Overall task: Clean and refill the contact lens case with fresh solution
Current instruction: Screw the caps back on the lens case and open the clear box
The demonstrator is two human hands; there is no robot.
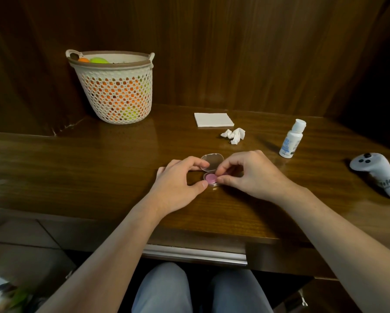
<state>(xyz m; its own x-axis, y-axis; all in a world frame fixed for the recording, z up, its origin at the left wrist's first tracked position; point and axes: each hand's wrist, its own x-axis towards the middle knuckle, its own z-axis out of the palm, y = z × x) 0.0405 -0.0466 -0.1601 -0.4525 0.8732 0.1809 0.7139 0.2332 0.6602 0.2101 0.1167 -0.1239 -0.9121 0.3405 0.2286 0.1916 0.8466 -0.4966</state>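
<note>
1. The left hand (180, 177) grips the contact lens case (211, 171) at its 9 o'clock edge, forefinger curled onto the open clear lid (212, 162) and thumb tip touching the near rim beside the pink cap (210, 178).
2. The case sits on the wooden desk (99, 166), between both hands, near the front edge. Judged by looks, it is a light, stiff plastic piece, probably slick if wet and apt to skid on the glossy wood; holding the rim at both ends seems the safe purchase, leaving the thin lid alone.
3. Its long axis seems to run 9 to 3 o'clock, though the right end is hidden. The lid is hinged back toward 12 o'clock, so the case opens upward.
4. The right hand (250, 172) has its fingers pinched together over the case's 3 o'clock end, seemingly on a second pink cap, mostly hidden.
5. At 1 o'clock lie a crumpled tissue (233, 135) and a folded one (213, 119).
6. At 2 o'clock the solution bottle (291, 139) stands upright, capped, well apart.
</note>
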